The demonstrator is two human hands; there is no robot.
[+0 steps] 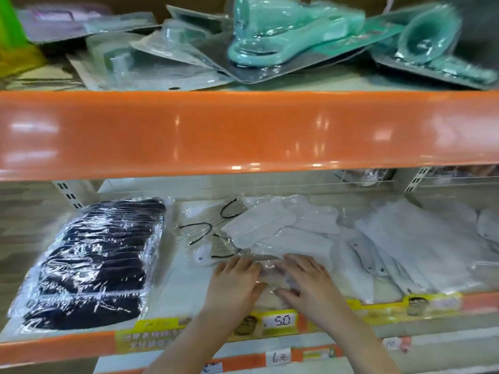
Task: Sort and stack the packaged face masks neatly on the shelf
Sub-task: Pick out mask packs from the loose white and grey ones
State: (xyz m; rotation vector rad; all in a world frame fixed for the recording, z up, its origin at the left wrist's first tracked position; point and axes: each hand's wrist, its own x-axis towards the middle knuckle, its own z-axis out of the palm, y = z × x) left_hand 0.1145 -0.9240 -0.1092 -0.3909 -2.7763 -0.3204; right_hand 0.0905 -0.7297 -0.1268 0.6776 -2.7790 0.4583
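1. The clear-wrapped mask pack [267, 268] I am working on lies flat on the shelf board [186, 279], directly under and between my two hands, at the near end of a loose heap of white masks [283, 233] that runs away from my fingertips.
2. My left hand [235, 282] rests palm down on the pack's left part, fingers straight and slightly fanned. My right hand [305, 279] lies the same way on its right part. Neither pinches anything that I can see; both press flat.
3. The pack's long axis is hard to read through the glare. It seems to run across, from hand to hand, so both hands are equally near.
4. I judge the next move is squaring this pack against the heap just beyond my fingers.
5. Left of my left hand, well apart, sits a wrapped stack of black masks [91, 265]. Right of my right hand spreads a fan of white packs [405, 244].
6. Above my hands the orange shelf edge [243, 133] carries teal blister packs [291, 36].
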